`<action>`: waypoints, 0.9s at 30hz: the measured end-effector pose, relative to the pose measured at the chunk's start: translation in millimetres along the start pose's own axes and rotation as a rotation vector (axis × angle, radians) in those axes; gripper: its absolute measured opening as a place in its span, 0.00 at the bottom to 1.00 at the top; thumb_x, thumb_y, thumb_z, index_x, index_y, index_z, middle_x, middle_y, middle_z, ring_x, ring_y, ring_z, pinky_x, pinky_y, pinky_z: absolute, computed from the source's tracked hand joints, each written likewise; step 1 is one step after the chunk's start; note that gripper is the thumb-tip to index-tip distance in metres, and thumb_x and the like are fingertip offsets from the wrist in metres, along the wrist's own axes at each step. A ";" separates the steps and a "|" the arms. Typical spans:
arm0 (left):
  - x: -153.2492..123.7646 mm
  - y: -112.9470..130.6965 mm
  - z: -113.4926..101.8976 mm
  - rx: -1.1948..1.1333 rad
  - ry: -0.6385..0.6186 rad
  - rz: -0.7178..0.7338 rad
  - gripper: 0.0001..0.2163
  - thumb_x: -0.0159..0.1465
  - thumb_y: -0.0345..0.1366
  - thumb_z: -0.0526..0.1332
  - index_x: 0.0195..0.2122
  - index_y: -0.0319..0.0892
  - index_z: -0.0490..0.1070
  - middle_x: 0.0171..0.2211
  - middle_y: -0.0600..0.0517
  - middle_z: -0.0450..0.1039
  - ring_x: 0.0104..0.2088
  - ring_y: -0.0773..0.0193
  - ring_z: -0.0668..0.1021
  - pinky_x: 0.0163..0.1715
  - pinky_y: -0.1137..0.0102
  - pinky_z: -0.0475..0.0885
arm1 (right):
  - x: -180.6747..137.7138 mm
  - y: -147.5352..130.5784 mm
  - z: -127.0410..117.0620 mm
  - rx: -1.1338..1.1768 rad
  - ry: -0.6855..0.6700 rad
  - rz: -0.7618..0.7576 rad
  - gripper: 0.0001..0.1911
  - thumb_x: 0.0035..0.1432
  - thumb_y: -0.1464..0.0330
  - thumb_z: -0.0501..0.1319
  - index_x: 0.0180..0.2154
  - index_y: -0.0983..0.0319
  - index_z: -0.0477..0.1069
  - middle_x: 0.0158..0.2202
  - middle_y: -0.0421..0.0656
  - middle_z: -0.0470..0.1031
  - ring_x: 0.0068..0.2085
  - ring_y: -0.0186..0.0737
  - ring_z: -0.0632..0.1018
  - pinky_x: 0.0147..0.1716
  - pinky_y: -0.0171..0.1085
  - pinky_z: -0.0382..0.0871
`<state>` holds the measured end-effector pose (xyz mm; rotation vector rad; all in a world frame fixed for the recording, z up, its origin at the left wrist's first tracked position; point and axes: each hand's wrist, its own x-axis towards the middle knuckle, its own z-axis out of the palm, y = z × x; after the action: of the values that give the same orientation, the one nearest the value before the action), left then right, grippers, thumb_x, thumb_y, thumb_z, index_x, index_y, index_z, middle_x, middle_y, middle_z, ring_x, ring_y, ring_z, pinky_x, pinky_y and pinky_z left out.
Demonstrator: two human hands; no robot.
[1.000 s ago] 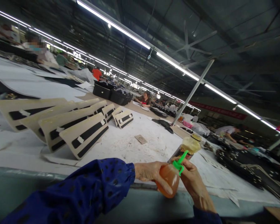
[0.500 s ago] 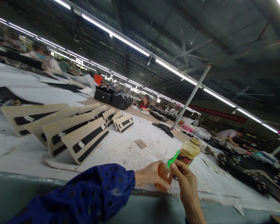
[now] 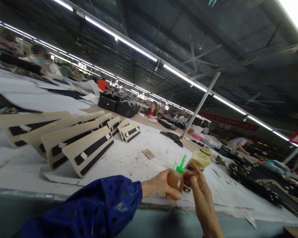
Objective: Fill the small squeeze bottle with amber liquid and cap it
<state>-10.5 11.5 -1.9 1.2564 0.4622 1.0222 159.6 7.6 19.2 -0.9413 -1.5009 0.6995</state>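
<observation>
My left hand (image 3: 159, 183) is closed round a small clear squeeze bottle (image 3: 175, 183) of amber liquid. It stands nearly upright with a green nozzle cap (image 3: 180, 168) on top, and a thin green strap hangs off the cap's left side. Close to the cap's right side is my right hand (image 3: 200, 186), its fingers partly bent and apart, with nothing visible in them. One fingertip reaches near the base of the cap; whether it touches is unclear. Behind the right hand stands a larger yellowish bottle (image 3: 201, 159) with a dark cap and dark label, partly hidden by the fingers.
Several bent beige panels (image 3: 86, 152) with black strips stand in a row at left on the white-covered table (image 3: 129, 158). A small brown square piece (image 3: 148, 154) lies mid-table. Black cases (image 3: 116, 105) stand farther back, and dark pieces (image 3: 253, 178) lie at right. Other people work beyond.
My right hand has let go of the green nozzle and its fingers have opened to the right. The squeeze bottle and its nozzle now stand more upright.
</observation>
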 end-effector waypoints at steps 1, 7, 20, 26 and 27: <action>-0.9 2.6 1.6 0.001 -0.012 -0.014 0.32 0.37 0.31 0.77 0.45 0.41 0.68 0.35 0.53 0.72 0.35 0.64 0.73 0.32 0.69 0.68 | -0.2 -2.4 -6.0 0.008 -0.033 0.006 0.40 0.55 0.41 0.60 0.59 0.60 0.59 0.46 0.49 0.75 0.48 0.51 0.75 0.52 0.51 0.67; -11.2 12.3 11.3 0.043 -0.065 -0.044 0.26 0.40 0.27 0.74 0.41 0.41 0.71 0.33 0.55 0.71 0.33 0.65 0.72 0.34 0.68 0.66 | 9.9 -20.3 -24.5 -0.050 -0.260 0.009 0.25 0.57 0.48 0.64 0.47 0.60 0.74 0.50 0.48 0.73 0.54 0.56 0.70 0.57 0.50 0.60; -22.6 22.9 11.6 0.048 -0.167 -0.099 0.18 0.45 0.30 0.69 0.38 0.43 0.73 0.32 0.55 0.71 0.31 0.66 0.72 0.29 0.71 0.64 | 15.3 -4.4 -24.4 0.084 -0.511 0.025 0.15 0.62 0.56 0.62 0.48 0.53 0.75 0.42 0.42 0.75 0.46 0.46 0.73 0.51 0.43 0.63; -20.7 18.7 9.6 0.076 -0.153 -0.134 0.21 0.45 0.31 0.71 0.42 0.44 0.71 0.31 0.57 0.70 0.30 0.66 0.72 0.27 0.71 0.64 | 12.1 -12.5 -22.3 0.022 -0.493 0.034 0.14 0.61 0.55 0.62 0.41 0.57 0.75 0.38 0.42 0.73 0.41 0.44 0.72 0.46 0.40 0.64; -19.4 17.2 9.0 0.085 -0.140 -0.139 0.22 0.45 0.32 0.71 0.42 0.44 0.70 0.31 0.57 0.70 0.30 0.66 0.72 0.27 0.71 0.64 | 11.3 -14.2 -21.4 0.000 -0.482 0.032 0.14 0.61 0.54 0.63 0.38 0.58 0.75 0.36 0.42 0.72 0.39 0.43 0.71 0.44 0.39 0.64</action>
<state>-19.8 -10.1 12.2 1.3425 0.4818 0.7991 178.2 8.6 40.1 -0.8326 -1.9067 0.9993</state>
